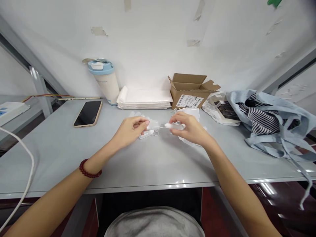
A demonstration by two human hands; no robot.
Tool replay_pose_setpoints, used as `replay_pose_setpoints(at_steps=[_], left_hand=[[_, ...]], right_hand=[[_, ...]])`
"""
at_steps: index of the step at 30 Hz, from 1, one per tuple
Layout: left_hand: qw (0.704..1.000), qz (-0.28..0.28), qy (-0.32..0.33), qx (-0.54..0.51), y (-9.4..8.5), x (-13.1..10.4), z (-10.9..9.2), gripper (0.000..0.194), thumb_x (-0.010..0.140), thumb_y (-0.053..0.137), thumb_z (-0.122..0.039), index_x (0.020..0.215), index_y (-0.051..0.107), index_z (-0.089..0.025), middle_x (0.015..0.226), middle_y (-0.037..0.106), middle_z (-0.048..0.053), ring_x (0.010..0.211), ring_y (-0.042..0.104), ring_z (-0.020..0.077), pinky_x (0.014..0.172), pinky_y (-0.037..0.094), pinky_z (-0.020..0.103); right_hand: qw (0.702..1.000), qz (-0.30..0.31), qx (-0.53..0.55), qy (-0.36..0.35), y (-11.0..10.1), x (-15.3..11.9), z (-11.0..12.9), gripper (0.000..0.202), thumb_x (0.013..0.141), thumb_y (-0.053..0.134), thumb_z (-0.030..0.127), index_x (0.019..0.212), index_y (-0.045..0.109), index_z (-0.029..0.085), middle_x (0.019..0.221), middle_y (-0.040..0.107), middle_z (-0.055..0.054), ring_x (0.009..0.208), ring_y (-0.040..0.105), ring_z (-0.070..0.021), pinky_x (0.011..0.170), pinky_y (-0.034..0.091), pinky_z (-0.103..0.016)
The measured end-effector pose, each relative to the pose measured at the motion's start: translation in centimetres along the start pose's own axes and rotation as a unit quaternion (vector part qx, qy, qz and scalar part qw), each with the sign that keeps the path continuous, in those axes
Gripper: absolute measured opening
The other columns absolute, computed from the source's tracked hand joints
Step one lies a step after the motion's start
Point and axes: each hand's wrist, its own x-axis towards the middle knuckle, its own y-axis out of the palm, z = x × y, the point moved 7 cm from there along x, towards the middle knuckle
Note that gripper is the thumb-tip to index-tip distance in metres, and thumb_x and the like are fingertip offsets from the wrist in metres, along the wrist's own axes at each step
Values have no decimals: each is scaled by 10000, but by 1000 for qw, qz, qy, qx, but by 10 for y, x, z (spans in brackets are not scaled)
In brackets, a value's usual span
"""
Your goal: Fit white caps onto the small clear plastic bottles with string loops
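Both hands (130,131) (190,129) pinch a small white part (153,124) mid-table (61,154).

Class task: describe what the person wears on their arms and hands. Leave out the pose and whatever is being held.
Both forearms are bare, with no sleeves in view. The left wrist carries a bracelet of dark red round beads. The left hand and right hand are bare: no gloves, and no rings or watch that can be made out. The right wrist shows nothing worn.
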Motion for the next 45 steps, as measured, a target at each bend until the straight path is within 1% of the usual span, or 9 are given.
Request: replay_pose_setpoints(at_steps=[3,5,8,14,20,28,35,40,45], left_hand=[[997,65,-17,-40,11,-2,-4,327,865,504,-412,721,626,-145,678,626,13,579,564,118,550,445,231],[995,85,-29,-51,15,-3,-4,352,876,492,-417,693,618,-143,654,613,11,574,559,113,544,444,227],[992,99,-34,-71,18,-3,-2,354,885,491,-409,689,611,-141,666,610,8,570,557,103,550,446,224],[990,103,-28,-91,17,-3,2,288,880,522,-369,740,638,-145,707,623,4,575,559,97,552,445,224],[987,119,-5,-107,18,-5,-2,265,883,535,-362,779,657,-151,719,629,4,583,568,101,552,443,231],[987,127,2,-103,19,-5,-2,282,887,534,-390,863,677,-148,732,633,8,583,567,101,549,441,232],[989,120,9,-83,18,-6,-5,291,885,525,-397,815,665,-151,732,634,15,587,566,108,558,448,235],[991,117,5,-72,18,-6,-5,288,873,533,-388,764,656,-152,683,622,12,582,562,114,551,447,232],[991,113,-5,-74,20,-7,-5,243,858,547,-339,755,667,-155,671,619,6,573,560,111,538,454,224]], right_hand=[[999,-6,25,-26,3,0,9,98,732,599,133,824,619,160,834,627,-33,788,555,-157,713,410,-268],[999,-12,34,-36,5,0,12,100,730,597,132,825,613,160,818,635,-27,775,563,-154,714,416,-269],[998,-15,35,-53,8,0,15,86,734,601,148,819,602,164,802,632,-19,756,561,-148,697,418,-263],[997,-12,31,-63,12,-2,18,72,743,606,173,812,586,165,768,609,-18,719,544,-144,667,415,-259],[998,-24,42,-49,13,-2,17,88,753,613,205,822,578,165,746,614,-10,670,523,-128,632,406,-241],[999,-4,38,-25,15,-4,16,100,763,602,227,835,564,170,696,597,0,607,488,-118,577,378,-231],[999,-8,39,-33,15,-3,19,90,776,588,227,844,564,174,685,598,0,583,494,-115,573,385,-234],[998,-21,39,-52,16,-5,21,90,792,581,238,853,565,174,666,598,-1,577,517,-119,568,394,-235],[996,-30,25,-77,17,-7,23,98,803,567,181,900,561,162,730,629,-30,613,551,-132,586,410,-242]])
